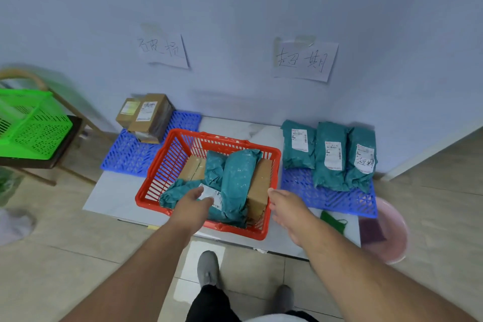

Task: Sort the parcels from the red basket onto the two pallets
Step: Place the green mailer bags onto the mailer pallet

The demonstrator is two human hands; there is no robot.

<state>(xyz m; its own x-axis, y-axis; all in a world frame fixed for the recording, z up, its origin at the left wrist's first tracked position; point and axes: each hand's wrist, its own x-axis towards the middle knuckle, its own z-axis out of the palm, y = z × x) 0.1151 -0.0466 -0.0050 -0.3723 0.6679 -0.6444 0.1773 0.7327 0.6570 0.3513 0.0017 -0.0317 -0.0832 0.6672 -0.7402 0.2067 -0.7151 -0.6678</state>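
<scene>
Parcels fill the red basket [209, 138], teal bags and brown boxes together. Left of the basket, the left pallet [125, 151] holds two brown boxes [146, 115]; right of it, the right pallet [326, 196] holds three teal bags [332, 154]. Our left hand [194, 206] rests loosely spread on a labelled teal bag [183, 192] inside the basket; our right hand [287, 206] hangs spread beside its right rim, gripping nothing

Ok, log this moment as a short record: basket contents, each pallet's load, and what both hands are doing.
red basket: teal bags and brown boxes inside
left pallet: two cardboard boxes at the back
right pallet: three teal bags side by side, labels up
left hand: reaching into the basket onto a labelled teal bag, no grip closed yet
right hand: open, at the basket's right rim
</scene>
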